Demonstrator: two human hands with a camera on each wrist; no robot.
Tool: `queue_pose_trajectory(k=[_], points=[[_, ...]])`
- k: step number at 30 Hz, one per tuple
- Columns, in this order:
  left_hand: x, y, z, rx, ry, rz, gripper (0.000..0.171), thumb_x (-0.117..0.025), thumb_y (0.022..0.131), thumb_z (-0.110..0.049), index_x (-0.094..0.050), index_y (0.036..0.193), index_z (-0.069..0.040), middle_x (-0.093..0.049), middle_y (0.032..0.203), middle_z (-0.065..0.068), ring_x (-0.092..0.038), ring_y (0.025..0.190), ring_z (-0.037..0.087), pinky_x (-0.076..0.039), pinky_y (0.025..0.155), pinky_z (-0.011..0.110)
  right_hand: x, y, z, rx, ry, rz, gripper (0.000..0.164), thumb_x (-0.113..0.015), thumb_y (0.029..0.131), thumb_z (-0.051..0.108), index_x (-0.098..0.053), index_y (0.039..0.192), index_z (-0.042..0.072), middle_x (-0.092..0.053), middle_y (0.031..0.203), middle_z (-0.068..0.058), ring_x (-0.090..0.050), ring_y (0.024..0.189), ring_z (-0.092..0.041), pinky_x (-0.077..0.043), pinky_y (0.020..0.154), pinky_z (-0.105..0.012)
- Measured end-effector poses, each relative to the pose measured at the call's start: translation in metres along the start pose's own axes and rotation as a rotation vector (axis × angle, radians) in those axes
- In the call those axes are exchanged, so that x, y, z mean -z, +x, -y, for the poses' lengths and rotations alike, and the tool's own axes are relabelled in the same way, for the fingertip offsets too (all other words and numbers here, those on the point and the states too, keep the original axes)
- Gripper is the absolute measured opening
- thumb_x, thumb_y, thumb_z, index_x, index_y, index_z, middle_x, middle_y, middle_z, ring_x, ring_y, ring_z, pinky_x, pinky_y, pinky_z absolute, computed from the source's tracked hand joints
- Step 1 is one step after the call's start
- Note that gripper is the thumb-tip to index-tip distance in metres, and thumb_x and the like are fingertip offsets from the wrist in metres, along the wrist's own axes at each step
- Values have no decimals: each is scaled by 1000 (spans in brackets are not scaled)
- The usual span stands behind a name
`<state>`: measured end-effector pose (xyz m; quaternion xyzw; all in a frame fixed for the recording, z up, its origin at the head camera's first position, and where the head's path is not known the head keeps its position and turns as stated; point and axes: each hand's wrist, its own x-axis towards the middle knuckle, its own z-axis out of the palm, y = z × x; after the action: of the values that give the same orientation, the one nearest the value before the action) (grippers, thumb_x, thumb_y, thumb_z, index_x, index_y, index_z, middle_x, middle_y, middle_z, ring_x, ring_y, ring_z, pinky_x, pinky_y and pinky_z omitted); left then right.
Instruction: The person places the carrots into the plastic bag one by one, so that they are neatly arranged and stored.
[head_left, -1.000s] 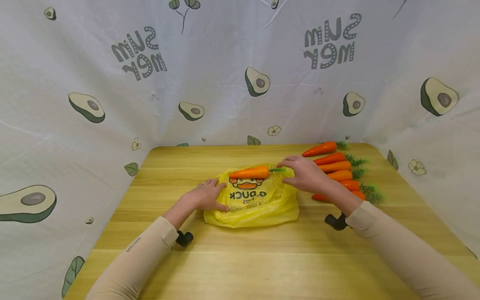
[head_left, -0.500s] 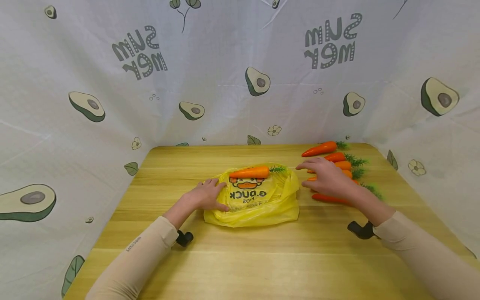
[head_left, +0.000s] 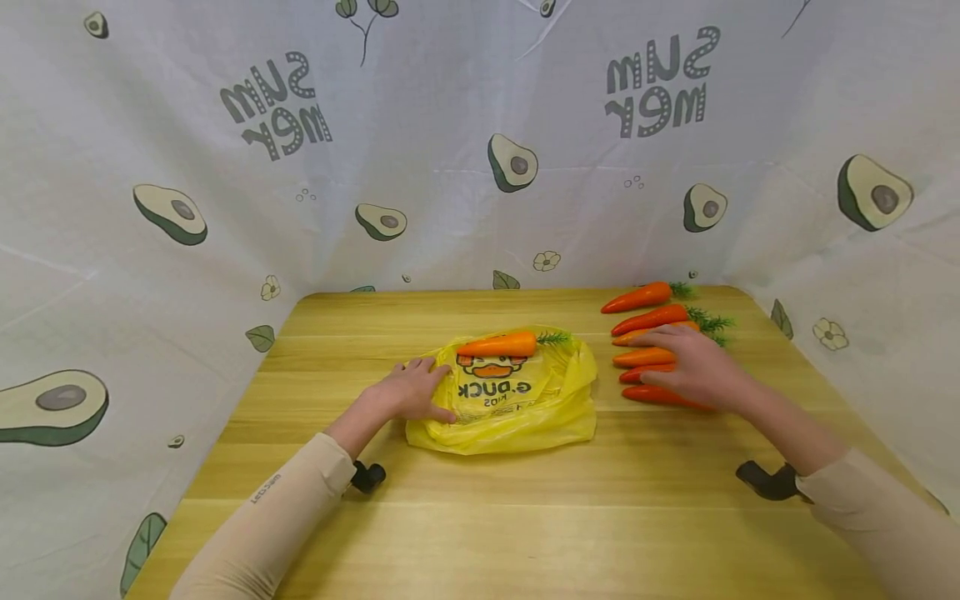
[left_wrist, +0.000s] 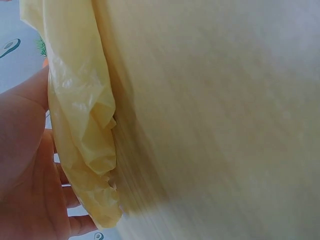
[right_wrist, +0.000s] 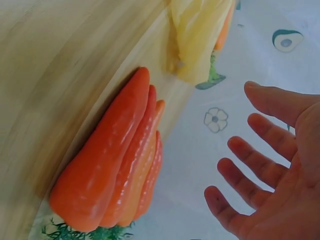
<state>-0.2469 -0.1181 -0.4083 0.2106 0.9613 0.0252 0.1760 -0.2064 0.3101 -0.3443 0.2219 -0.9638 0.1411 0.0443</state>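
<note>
- Left hand: fingers loosely spread, touching the yellow plastic bag at nine o'clock.
- Right hand: fingers apart, holding nothing, over carrots toward three o'clock.

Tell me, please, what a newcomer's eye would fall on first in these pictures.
Most likely the crumpled, duck-printed yellow plastic bag near the middle of the pale wooden table, with one tapered orange carrot lying across its far part. Next would come the row of glossy orange-red carrots on the table's right side. The left hand touches the bag's left edge, while the right hand is over the row.
</note>
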Motion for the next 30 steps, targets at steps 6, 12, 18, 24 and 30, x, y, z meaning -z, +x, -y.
queue_pose_trajectory(k=[6, 12, 18, 24, 30], points=[[0, -1, 0, 2, -1, 7, 97, -65, 87, -67, -27, 161, -17, -20, 167, 18, -19, 153, 40, -16, 122, 61, 1, -7, -10, 22, -9, 6, 47, -79, 86, 18, -67, 129, 5, -66, 130, -19, -52, 122, -47, -43, 97, -66], [-1, -1, 1, 1, 3, 4, 97, -65, 87, -68, -27, 161, -17, -20, 167, 17, -20, 153, 40, -16, 122, 61, 2, -16, -19, 5, 1, 18, 50, -79, 87, 19, -65, 129, -2, -64, 129, -26, -54, 119, -49, -43, 97, -65], [-1, 0, 1, -4, -21, 2, 96, -66, 87, -66, -28, 160, -16, -20, 166, 18, -20, 153, 41, -19, 122, 60, 1, -24, -28, -20, 28, 15, 53, -82, 85, 21, -64, 130, 0, -64, 128, -26, -55, 119, -50, -44, 95, -66], [-1, 0, 1, -6, -42, 2, 97, -67, 87, -65, -27, 161, -16, -19, 166, 19, -18, 153, 41, -21, 121, 60, 1, -32, -37, -75, 16, 38, 57, -81, 86, 28, -63, 132, 2, -60, 132, -32, -51, 122, -55, -41, 96, -70], [-1, 1, 1, -11, -44, 2, 97, -67, 87, -64, -27, 161, -16, -19, 166, 19, -18, 153, 41, -21, 121, 60, 2, -39, -48, -124, -22, 51, 64, -81, 85, 35, -61, 133, -2, -55, 132, -37, -48, 121, -56, -40, 97, -71]])
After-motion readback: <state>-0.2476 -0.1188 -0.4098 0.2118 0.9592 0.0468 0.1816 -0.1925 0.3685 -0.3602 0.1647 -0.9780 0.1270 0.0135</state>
